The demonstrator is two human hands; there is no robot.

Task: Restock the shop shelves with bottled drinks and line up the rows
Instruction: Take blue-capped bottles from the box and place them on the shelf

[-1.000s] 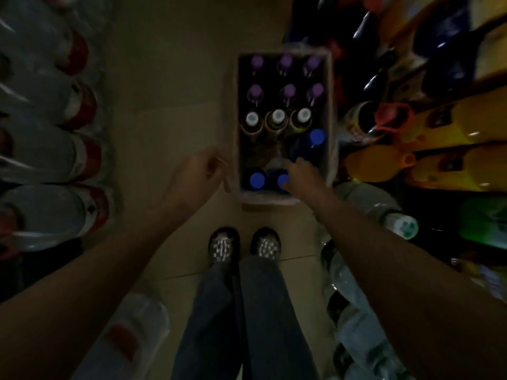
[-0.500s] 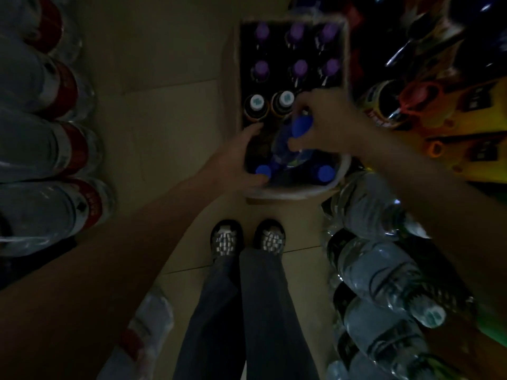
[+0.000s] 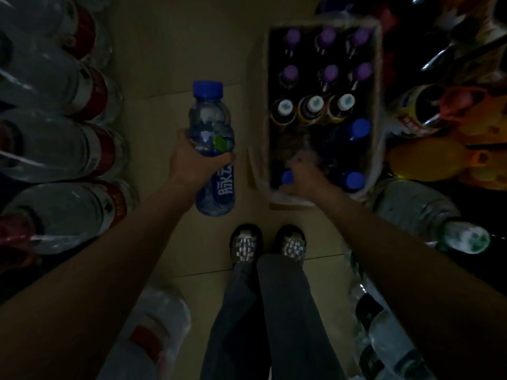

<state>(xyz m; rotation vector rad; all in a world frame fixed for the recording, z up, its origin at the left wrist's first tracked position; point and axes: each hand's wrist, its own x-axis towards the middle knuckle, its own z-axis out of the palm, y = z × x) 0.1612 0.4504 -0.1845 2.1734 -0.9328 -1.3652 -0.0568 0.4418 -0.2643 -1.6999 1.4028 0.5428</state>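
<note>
A: What has changed in the last second?

B: A blue-capped bottle (image 3: pixel 212 149) that the right hand was lifting out of the cardboard box (image 3: pixel 380 78) half a second ago is now in the left hand (image 3: pixel 192 163). Its fingers are wrapped round the bottle's middle, holding it above the floor (image 3: pixel 170 45), left of the box.

A: And the right hand?

B: The right hand (image 3: pixel 304 178) is back in the near end of the box, at another blue cap (image 3: pixel 286 178). Blur and dim light hide whether its fingers pinch the cap or only touch it.

A: What does that mean for restocking?

B: Probably one bottle is ready for a shelf and a second is being collected. Purple-capped bottles (image 3: pixel 326 37) and white-capped bottles (image 3: pixel 312 102) remain boxed.
</note>
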